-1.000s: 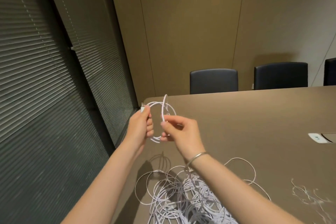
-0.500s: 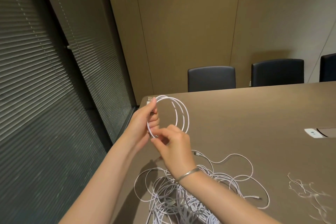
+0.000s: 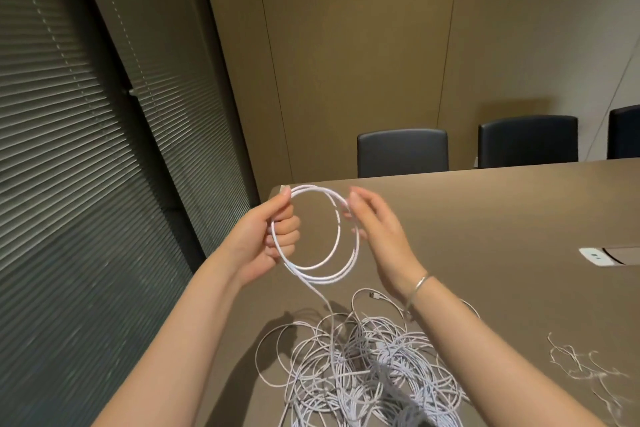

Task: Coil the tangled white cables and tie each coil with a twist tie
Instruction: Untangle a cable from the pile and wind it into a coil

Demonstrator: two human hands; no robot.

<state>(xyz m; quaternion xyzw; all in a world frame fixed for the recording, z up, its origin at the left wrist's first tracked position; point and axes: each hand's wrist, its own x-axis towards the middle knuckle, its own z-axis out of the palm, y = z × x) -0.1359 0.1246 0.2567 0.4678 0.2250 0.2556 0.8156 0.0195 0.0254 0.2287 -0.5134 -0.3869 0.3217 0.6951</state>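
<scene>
A white cable coil of two or three loops is held up above the table. My left hand grips its left side, thumb on top and fingers curled round the strands. My right hand is at the coil's right side with fingers nearly straight, touching the loops. A strand runs from the bottom of the coil down into a tangled pile of white cables on the table below. A bunch of thin twist ties lies at the right.
The brown table ends at its left edge near my left arm, beside dark window blinds. Three black chairs stand at the far side. A white socket panel sits in the tabletop at right.
The coil has grown wider and turned to face me. My right hand has moved from the coil's bottom up to its right side and opened its fingers.
</scene>
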